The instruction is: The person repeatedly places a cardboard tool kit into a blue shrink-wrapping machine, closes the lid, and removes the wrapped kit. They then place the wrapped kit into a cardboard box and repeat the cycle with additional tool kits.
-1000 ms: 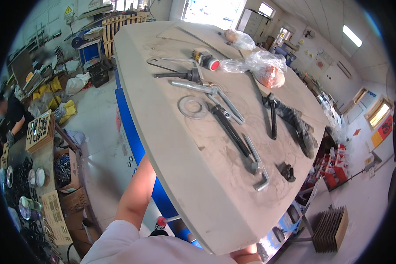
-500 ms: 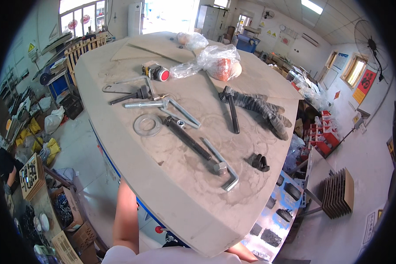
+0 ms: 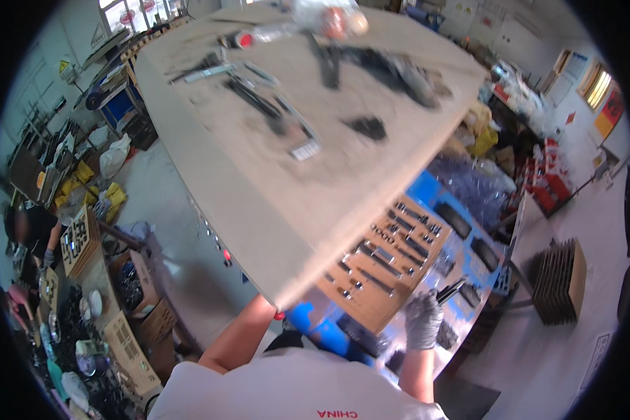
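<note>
My right hand [image 3: 423, 323], in a grey glove, is closed around dark rod-shaped pieces [image 3: 451, 290] that look like bolts. It is beside a brown tray [image 3: 375, 314] holding several bolts, nuts and rings in rows. My left forearm [image 3: 239, 336] reaches up to the near corner of a large beige board [image 3: 210, 150]; that hand is hidden behind the board. Blurred on the board are a bent hex key [image 3: 306, 149], a dark bolt [image 3: 255, 98], a dark glove [image 3: 409, 80] and a small black part [image 3: 368, 127].
Under the tray is a blue-and-white worktable [image 3: 416, 190] with dark moulded blocks [image 3: 453, 220]. A stack of brown panels [image 3: 553, 281] stands at the right. Left, a cluttered bench [image 3: 112, 308] holds boxes, and another person [image 3: 38, 227] works behind it.
My view has tilted down and toward the right, so the board sits higher in it. The brown tray and my gloved right hand with the dark pieces have come into sight.
</note>
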Demonstrator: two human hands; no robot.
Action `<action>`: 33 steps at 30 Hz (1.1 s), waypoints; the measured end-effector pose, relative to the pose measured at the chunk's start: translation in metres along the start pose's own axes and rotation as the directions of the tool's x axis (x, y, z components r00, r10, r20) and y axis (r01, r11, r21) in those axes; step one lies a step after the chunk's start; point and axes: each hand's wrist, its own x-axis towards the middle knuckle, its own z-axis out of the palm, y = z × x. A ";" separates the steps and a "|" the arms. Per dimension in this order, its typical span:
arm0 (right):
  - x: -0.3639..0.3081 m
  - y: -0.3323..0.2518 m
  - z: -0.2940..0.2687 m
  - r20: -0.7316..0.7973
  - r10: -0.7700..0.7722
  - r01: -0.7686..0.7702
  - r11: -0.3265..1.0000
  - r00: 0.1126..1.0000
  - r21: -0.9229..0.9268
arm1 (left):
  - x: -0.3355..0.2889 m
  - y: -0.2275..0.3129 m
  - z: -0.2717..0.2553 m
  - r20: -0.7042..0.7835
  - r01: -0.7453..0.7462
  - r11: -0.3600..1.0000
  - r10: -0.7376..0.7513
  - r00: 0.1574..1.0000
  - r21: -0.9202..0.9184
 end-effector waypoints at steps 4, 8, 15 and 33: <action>-0.012 -0.023 -0.062 -0.059 0.089 -0.093 0.993 0.994 -0.071 | -0.032 -0.028 0.003 -0.063 -0.144 0.986 0.139 0.988 -0.088; -0.020 -0.029 -0.089 0.030 0.119 -0.115 0.987 0.992 -0.110 | -0.060 -0.018 0.016 0.059 -0.129 0.989 0.134 0.989 -0.072; -0.044 -0.122 -0.164 -0.025 0.013 -0.019 0.962 1.000 -0.271 | -0.142 -0.089 0.077 -0.043 0.016 0.998 -0.018 0.999 -0.053; 0.095 -0.226 -0.227 0.232 -0.507 0.321 0.094 0.830 -0.942 | -0.134 -0.017 0.043 -0.028 0.177 0.774 -0.202 0.979 0.609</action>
